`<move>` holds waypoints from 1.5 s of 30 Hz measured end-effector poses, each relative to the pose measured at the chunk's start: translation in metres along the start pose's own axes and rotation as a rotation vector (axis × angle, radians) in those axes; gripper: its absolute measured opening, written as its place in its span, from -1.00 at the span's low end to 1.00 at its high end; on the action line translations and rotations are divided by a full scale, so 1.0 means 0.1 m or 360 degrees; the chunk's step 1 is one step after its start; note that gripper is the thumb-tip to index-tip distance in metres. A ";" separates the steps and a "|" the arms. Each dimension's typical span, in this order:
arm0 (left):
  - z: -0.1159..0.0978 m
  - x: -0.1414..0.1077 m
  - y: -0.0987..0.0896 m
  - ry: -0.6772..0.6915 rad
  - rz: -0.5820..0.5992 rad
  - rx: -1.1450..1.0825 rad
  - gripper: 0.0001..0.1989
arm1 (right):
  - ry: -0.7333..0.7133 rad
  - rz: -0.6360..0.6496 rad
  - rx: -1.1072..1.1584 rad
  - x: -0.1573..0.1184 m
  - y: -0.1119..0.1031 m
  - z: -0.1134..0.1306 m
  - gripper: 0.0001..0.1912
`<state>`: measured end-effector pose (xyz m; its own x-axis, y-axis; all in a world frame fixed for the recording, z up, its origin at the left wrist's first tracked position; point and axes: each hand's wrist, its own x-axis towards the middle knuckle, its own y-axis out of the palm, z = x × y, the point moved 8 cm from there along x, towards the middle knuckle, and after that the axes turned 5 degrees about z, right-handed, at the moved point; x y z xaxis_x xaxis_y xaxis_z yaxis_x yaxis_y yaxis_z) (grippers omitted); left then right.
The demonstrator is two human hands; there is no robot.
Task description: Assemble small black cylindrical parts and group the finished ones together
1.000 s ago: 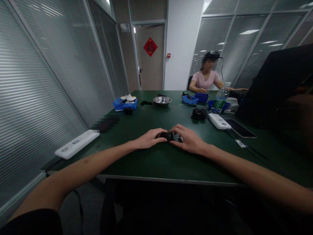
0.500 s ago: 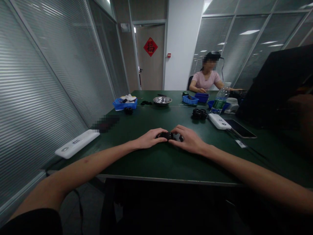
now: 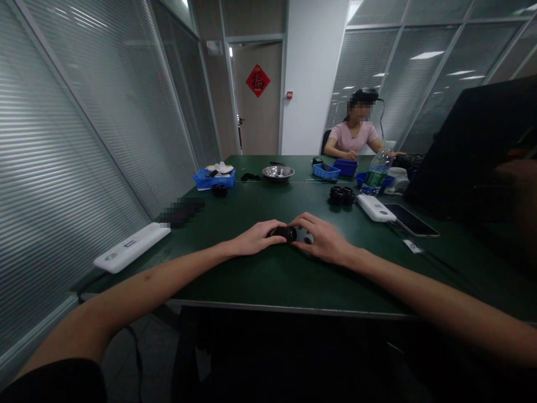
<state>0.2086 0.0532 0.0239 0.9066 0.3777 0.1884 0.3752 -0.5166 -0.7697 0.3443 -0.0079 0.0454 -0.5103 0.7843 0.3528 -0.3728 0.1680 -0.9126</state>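
Observation:
Just above the green table, at the middle of the view, my left hand [image 3: 259, 237] pinches a small black cylindrical part [image 3: 288, 233] between thumb and fingers. Facing it from the right, my right hand [image 3: 322, 238] curls its fingers around a small grey piece with dark spots [image 3: 305, 235]. The two pieces are close together, and I cannot tell whether they touch. Fingers cover much of both, so their exact kind does not show.
Black round parts [image 3: 342, 195] cluster ahead on the right, near a white power bank [image 3: 375, 207], a phone [image 3: 411, 219] and a water bottle [image 3: 377, 172]. Farther back are a metal bowl [image 3: 278, 174] and a blue basket [image 3: 215, 179]. A person [image 3: 353, 137] sits across the table.
The grey piece has turned slightly in my right hand and shows more of its flat face. My right fingers shifted a little; my left hand stayed nearly still.

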 end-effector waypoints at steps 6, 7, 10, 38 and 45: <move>0.02 0.02 0.01 0.0008 -0.0001 0.0029 -0.61 | 0.0200 0.0062 -0.0075 0.00 0.03 -0.08 -0.58; 0.02 0.02 0.01 0.0007 -0.0001 0.0026 -0.61 | 0.0202 0.0076 -0.0071 0.00 0.04 -0.08 -0.58; 0.02 0.02 0.01 0.0006 -0.0007 0.0018 -0.62 | 0.0166 0.0071 -0.0047 0.00 0.04 -0.06 -0.63; 0.00 0.01 0.00 -0.0014 0.0000 0.0026 -0.61 | 0.0088 0.0069 -0.0059 -0.01 0.03 -0.04 -0.66; -0.02 0.01 0.00 -0.0007 -0.0002 0.0022 -0.62 | 0.0037 0.0046 -0.0066 -0.01 0.02 -0.03 -0.58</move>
<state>0.2098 0.0523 0.0255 0.9053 0.3816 0.1866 0.3734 -0.5056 -0.7778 0.3462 -0.0063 0.0430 -0.5018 0.8030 0.3216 -0.3252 0.1694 -0.9303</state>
